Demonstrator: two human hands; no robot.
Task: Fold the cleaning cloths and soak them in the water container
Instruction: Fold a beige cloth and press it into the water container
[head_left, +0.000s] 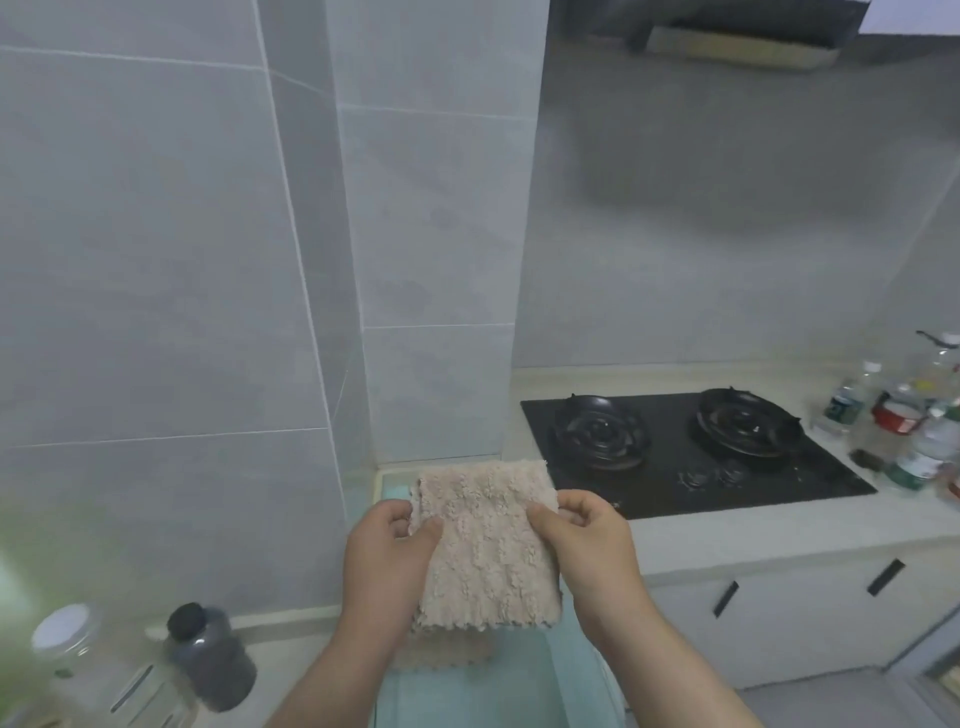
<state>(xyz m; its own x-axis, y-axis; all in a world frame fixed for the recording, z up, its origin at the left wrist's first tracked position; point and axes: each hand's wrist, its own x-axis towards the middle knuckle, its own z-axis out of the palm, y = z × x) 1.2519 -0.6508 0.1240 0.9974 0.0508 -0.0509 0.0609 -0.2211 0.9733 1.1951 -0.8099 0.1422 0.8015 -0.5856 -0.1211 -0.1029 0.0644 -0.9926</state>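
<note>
A beige fluffy cleaning cloth (485, 545) is held up, folded, in front of me. My left hand (387, 558) pinches its left edge and my right hand (587, 540) pinches its right edge. Below it another beige cloth (447, 652) peeks out, lying lower down. Under both is a pale turquoise water container (493, 696), its far rim (395, 483) near the wall corner; whether the lower cloth is in water I cannot tell.
A black two-burner gas hob (685, 447) is set in the counter to the right, with several bottles (904, 415) at its far right. A dark jar (210, 657) and a clear white-lidded jar (65, 642) stand at the left. Grey tiled walls rise behind.
</note>
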